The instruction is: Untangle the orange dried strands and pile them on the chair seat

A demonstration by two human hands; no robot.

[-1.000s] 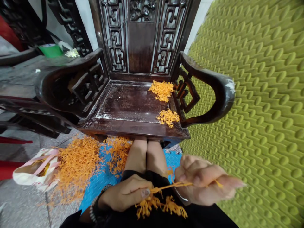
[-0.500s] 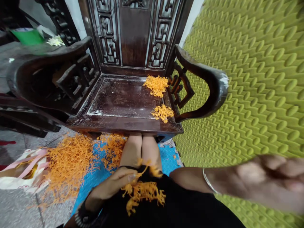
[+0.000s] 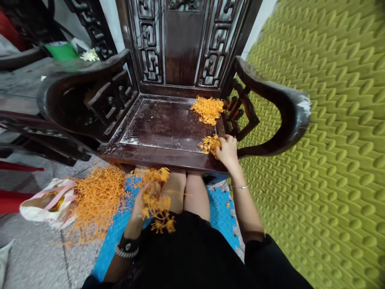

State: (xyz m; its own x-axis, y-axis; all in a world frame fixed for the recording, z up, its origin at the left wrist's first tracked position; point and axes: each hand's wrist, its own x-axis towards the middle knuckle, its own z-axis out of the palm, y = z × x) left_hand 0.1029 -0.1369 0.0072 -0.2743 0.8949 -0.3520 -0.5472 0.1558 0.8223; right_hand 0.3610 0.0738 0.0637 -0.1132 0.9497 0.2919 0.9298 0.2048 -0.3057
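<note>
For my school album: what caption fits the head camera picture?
Right hand on a small orange strand pile on the chair seat; left hand holds a bunch.

The chair is seen in dark reddish-brown wood, with geometric fretwork carved into its back and side panels; whitish dust is noted along the seat edges and on the end of the right armrest. Orange strands are recorded in two small heaps on the seat, in a bunch at the left hand, and in a large pile on the floor. The mat is yellow-green, embossed with rows of oval bumps in a zigzag pattern. The floor mat is bright blue. The bag is cream with pink straps. Black clothing is worn.
</note>
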